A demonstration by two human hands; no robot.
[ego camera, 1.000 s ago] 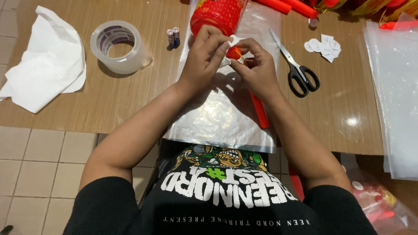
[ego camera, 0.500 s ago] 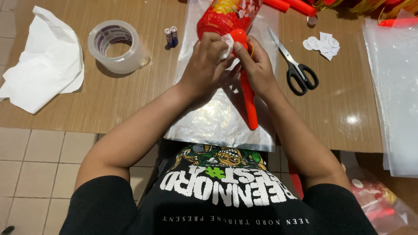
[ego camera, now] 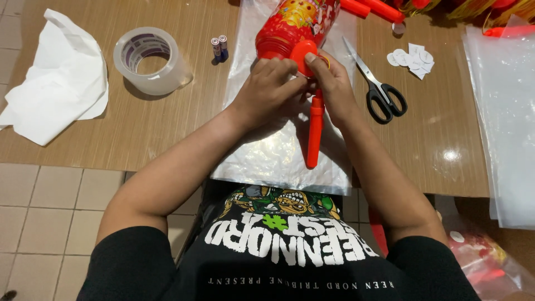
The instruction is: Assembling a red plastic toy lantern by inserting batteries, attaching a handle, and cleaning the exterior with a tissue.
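Note:
A red lantern-shaped toy (ego camera: 295,25) with a colourful printed body lies on a clear plastic sheet (ego camera: 273,156) on the wooden table (ego camera: 434,145). Its red round end cap (ego camera: 301,54) faces me, and a red stick handle (ego camera: 315,131) runs from it toward the table's near edge. My left hand (ego camera: 270,92) grips the lantern's near end beside the cap. My right hand (ego camera: 331,83) presses on the cap and holds the top of the stick. Both hands touch each other over the joint, which they hide.
Black-handled scissors (ego camera: 379,92) lie right of my hands, with small white round stickers (ego camera: 412,58) beyond. A roll of clear tape (ego camera: 150,58) and two small batteries (ego camera: 219,47) sit to the left, a crumpled white sheet (ego camera: 56,83) at far left. More plastic sheets (ego camera: 504,111) cover the right.
The lantern has been turned so its round end cap faces me, and the red stick has swung to point straight at me. Both hands stayed closed around the joint.

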